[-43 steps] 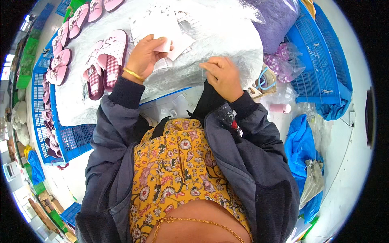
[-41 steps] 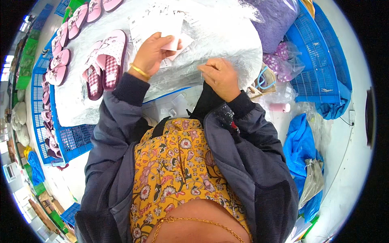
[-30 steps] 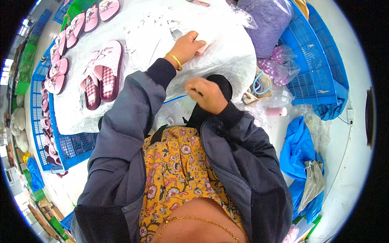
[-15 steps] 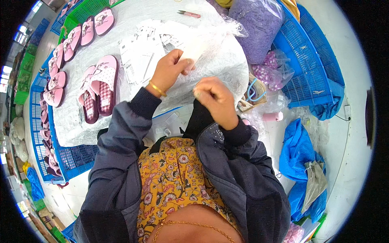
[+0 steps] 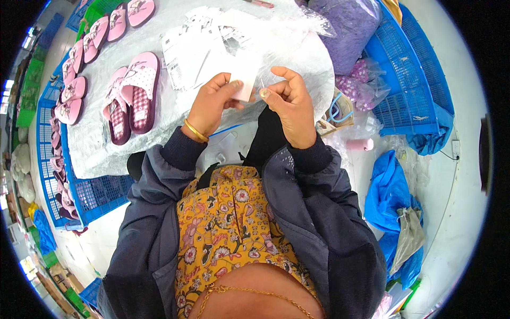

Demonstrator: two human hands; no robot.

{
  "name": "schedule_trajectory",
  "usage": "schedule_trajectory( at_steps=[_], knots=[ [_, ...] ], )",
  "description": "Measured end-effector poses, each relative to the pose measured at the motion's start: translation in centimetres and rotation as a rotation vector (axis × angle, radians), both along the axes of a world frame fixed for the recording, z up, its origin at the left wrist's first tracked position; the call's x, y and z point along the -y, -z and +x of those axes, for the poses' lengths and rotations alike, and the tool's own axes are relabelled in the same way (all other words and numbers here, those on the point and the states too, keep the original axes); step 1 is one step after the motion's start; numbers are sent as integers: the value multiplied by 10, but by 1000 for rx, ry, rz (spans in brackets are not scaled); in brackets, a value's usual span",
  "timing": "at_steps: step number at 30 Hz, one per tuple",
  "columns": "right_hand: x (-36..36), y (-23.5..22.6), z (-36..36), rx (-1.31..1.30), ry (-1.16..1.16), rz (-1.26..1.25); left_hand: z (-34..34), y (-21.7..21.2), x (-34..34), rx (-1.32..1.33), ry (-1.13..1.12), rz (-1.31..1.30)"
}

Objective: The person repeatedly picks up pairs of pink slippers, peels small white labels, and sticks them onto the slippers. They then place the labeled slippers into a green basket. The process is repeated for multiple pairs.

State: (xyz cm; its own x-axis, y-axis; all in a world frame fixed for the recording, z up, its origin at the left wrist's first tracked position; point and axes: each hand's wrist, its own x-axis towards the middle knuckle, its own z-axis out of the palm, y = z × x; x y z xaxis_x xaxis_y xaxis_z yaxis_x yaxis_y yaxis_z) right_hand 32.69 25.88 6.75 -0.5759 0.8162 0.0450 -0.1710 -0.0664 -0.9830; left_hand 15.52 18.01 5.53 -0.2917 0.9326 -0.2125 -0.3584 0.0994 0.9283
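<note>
Over the near edge of the plastic-covered table (image 5: 175,119), my left hand (image 5: 211,103) is closed on a blank white card (image 5: 246,84), thumb on its face. Just right of the card, my right hand (image 5: 291,106) pinches thumb and forefinger together. A thin white strand (image 5: 262,83) sticks up from that pinch, too fine to make out fully. Several white printed sheets (image 5: 183,53) lie spread on the table beyond my hands. To the left rests a pair of pink dotted slippers (image 5: 141,90) with checked insoles and dark soles.
More pink slippers (image 5: 95,40) line the table's left edge. Blue baskets (image 5: 101,199) stand left, and another blue basket (image 5: 406,80) right, beside a purple bundle (image 5: 342,32) in plastic. A small open box (image 5: 340,111) holds blue cord. A pen (image 5: 260,3) lies at the far edge.
My right hand has turned upward, its thumb and forefinger now pinching beside the card. The card in my left hand has tilted and shows more plainly. The whole view has shifted slightly.
</note>
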Motion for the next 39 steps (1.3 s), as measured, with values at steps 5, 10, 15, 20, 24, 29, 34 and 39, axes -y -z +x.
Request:
schedule_trajectory(
  at_steps=[5,10,15,20,24,29,34,39],
  knots=[
    [22,6,-5,18,-32,-77,5,-1,3,253,-22,170],
    [24,12,-15,-10,-46,-193,9,14,1,306,-84,218],
    [23,18,-17,-29,-61,-222,14,11,1,288,-92,227],
    [25,20,-17,-33,-54,-220,17,12,2,268,-100,236],
    [26,19,-16,-45,-44,-238,16,20,3,194,-71,242],
    [25,24,-15,-59,-46,-266,25,20,6,163,-75,219],
    [26,24,-15,-64,2,-258,25,24,7,52,-62,187],
    [21,35,-15,-23,61,-120,19,13,23,-162,39,249]
  ],
)
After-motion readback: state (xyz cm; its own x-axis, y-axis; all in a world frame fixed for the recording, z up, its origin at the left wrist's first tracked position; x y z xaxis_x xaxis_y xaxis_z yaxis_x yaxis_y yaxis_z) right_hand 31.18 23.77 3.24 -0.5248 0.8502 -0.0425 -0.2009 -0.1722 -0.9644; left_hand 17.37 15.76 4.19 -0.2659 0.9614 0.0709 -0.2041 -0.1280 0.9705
